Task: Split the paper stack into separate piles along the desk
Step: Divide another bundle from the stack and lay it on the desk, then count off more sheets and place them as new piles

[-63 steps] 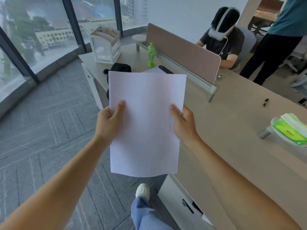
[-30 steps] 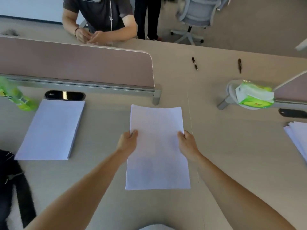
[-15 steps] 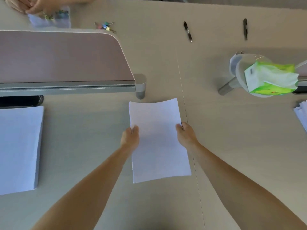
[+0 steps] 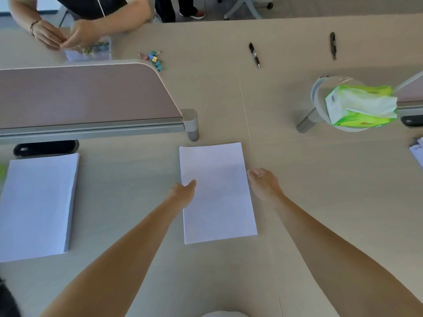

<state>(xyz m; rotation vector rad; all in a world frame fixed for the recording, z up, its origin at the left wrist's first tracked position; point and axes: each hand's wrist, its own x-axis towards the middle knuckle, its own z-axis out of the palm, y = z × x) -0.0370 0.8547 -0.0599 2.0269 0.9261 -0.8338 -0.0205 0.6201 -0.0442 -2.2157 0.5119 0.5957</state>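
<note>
A thin pile of white paper (image 4: pixel 217 193) lies flat on the beige desk (image 4: pixel 320 191), just left of the desk seam. My left hand (image 4: pixel 182 192) is at the pile's left edge, thumb on top of the sheets. My right hand (image 4: pixel 263 184) sits just off the right edge, fingers loosely apart, holding nothing. A thicker paper stack (image 4: pixel 36 207) lies to the left. The corner of another paper pile (image 4: pixel 417 154) shows at the right border.
A pink divider panel (image 4: pixel 87 94) on a grey rail stands behind the left stack. A green tissue pack (image 4: pixel 359 106) rests on a round stand at right. Two pens (image 4: pixel 254 54), binder clips (image 4: pixel 153 59) and another person's hands (image 4: pixel 59 35) are across the desk.
The thin pile went from held up in the air to lying flat on the desk. My right hand has let go of its right edge and moved slightly aside.
</note>
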